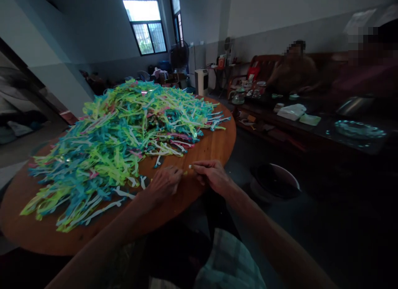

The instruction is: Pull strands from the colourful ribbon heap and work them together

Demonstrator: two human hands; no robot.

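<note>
A big heap of thin plastic strips (124, 127) in yellow-green, blue, white and pink covers much of the round wooden table (214, 148). Close to the table's near edge, my right hand (214, 175) pinches a small white piece (190, 166) between thumb and finger; its kind is too small to tell. My left hand (166, 181) is just left of it, low over the wood beside the heap. Its fingers are curled together, and whatever they may hold is hidden. A tiny yellowish bit (185, 173) shows between the two hands.
A round bin (275, 183) stands on the floor right of the table. Further right, a low dark table carries a glass dish (359, 129), tissues (291, 111) and a glass pot (239, 96). Two people sit behind it. A fan (179, 54) stands near the window.
</note>
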